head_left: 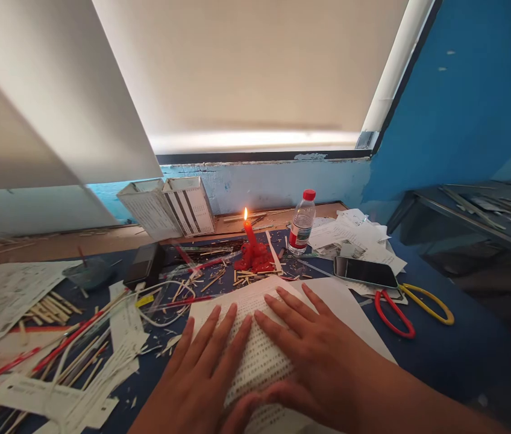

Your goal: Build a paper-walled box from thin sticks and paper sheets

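Both hands lie flat on a printed sheet of paper (pixel 255 367), with fingers stretched out and pointing away from me. My left hand (pixel 205 361) covers the sheet's left side, and my right hand (pixel 310 343) covers its right side. The thumbs come close together near the bottom. Beneath the printed sheet, a blank white sheet (pixel 350 307) sticks out to the right. Just beyond the papers, a lit red candle (pixel 249 232) stands in a lump of melted red wax (pixel 255 258).
A capped water bottle (pixel 302 223) stands behind the papers. On the right lie a phone (pixel 366 272), red-and-yellow-handled scissors (pixel 395 313) and paper scraps (pixel 350 235). Thin sticks (pixel 52 307), a white cable (pixel 165 322) and paper strips (pixel 124 325) clutter the left. Two cardboard boxes (pixel 190 208) stand behind.
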`<state>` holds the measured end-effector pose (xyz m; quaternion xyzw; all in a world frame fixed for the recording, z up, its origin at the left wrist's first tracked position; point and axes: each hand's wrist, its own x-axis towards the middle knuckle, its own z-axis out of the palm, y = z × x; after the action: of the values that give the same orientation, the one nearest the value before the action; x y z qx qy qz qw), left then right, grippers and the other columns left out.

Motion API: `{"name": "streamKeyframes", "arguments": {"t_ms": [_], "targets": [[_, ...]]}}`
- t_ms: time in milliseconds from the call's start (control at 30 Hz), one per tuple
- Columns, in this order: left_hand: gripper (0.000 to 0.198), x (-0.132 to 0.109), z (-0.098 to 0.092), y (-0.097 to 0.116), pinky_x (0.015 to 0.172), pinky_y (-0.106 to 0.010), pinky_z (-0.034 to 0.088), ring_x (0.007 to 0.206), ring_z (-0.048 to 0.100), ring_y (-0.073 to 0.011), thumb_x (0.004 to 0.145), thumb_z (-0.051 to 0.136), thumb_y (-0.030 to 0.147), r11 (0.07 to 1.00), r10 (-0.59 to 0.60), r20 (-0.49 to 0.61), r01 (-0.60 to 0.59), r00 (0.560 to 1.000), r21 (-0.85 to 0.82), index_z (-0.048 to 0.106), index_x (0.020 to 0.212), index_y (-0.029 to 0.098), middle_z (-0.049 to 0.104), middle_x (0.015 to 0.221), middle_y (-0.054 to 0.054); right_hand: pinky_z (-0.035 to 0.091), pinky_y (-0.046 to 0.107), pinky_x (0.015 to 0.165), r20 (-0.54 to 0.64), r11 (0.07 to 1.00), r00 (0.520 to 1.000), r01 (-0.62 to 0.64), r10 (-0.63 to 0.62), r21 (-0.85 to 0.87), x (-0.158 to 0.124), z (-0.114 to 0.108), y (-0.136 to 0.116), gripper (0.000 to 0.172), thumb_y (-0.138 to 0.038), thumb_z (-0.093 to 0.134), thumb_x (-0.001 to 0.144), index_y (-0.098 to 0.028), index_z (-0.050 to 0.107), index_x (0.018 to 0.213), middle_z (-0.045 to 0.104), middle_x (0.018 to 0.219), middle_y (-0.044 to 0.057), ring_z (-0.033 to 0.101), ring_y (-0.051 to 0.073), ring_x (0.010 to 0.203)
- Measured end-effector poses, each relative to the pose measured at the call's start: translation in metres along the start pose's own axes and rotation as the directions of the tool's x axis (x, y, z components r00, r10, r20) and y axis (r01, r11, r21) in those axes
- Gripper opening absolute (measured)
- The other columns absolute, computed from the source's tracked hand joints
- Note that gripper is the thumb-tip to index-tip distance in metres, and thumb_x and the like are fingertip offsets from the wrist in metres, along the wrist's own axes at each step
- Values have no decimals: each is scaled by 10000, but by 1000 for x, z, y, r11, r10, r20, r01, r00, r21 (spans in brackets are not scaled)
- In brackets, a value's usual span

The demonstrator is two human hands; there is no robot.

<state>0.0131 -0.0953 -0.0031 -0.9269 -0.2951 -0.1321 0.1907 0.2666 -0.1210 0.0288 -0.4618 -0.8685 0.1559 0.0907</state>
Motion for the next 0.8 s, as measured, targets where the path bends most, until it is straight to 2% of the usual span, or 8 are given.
{"name": "streamKeyframes", "arguments": {"t_ms": [167, 267, 367, 433, 533, 633, 700, 800], "targets": [[824, -20, 12, -6, 957, -585, 584, 1377, 553, -400, 913, 611, 570, 994, -52, 9, 52, 999, -97, 341, 1601, 206, 524, 1559, -188, 148, 637, 1261, 0, 997, 1000, 12, -12, 74, -13, 2, 17, 811, -712, 536, 944, -319, 316, 1619, 250, 1702, 109, 190, 355, 1578], [831, -42, 26, -14, 939, -576, 595, 1425, 489, -434, 885, 620, 587, 960, -161, -38, 148, 986, -238, 351, 1598, 257, 344, 1680, -165, 206, 588, 1261, -30, 983, 999, 26, -21, 183, -24, 3, 36, 927, -711, 730, 803, -365, 379, 1588, 228, 1718, 71, 160, 376, 1581], [862, -57, 37, -21, 990, -526, 583, 1445, 473, -411, 865, 608, 656, 860, -293, 2, 265, 956, -435, 331, 1602, 304, 257, 1721, -117, 279, 569, 1229, -32, 938, 999, 6, 5, 346, -32, 6, 58, 1048, -612, 885, 674, -365, 406, 1573, 101, 1743, 75, 151, 402, 1578], [823, -58, 41, -24, 1041, -535, 554, 1446, 473, -404, 860, 613, 642, 755, -377, 70, 351, 923, -555, 329, 1593, 396, 314, 1706, -57, 290, 582, 1213, -19, 890, 1000, 18, -10, 456, -35, 6, 70, 1085, -572, 917, 638, -354, 407, 1571, 74, 1743, 90, 165, 415, 1572], [750, -53, 41, -24, 1095, -584, 501, 1423, 500, -405, 892, 586, 497, 613, -447, 149, 424, 882, -667, 300, 1585, 480, 458, 1631, -17, 302, 564, 1208, -12, 789, 999, 44, -47, 613, -35, 6, 80, 786, -527, 764, 842, -364, 447, 1543, 213, 1719, 69, 238, 361, 1565], [745, -54, 38, -22, 1137, -614, 438, 1454, 455, -416, 885, 546, 434, 555, -464, 155, 422, 872, -717, 303, 1590, 422, 459, 1627, -56, 318, 531, 1205, -96, 707, 994, 100, -46, 700, -31, 6, 84, 471, -428, 453, 1027, -368, 526, 1490, 374, 1658, 35, 301, 295, 1550], [765, -59, 37, -19, 1161, -605, 399, 1468, 434, -419, 865, 558, 437, 535, -456, 180, 429, 872, -728, 306, 1584, 376, 432, 1642, -85, 323, 527, 1201, -151, 714, 987, 145, -56, 685, -30, 8, 84, 471, -370, 394, 1032, -368, 541, 1479, 421, 1632, 29, 326, 288, 1538], [787, -63, 38, -18, 1150, -566, 424, 1435, 489, -400, 863, 610, 430, 515, -472, 234, 481, 850, -709, 288, 1579, 382, 472, 1619, -88, 369, 504, 1178, -145, 778, 989, 108, -22, 619, -32, 9, 83, 583, -332, 543, 962, -352, 456, 1538, 435, 1622, 57, 400, 308, 1495]]}}
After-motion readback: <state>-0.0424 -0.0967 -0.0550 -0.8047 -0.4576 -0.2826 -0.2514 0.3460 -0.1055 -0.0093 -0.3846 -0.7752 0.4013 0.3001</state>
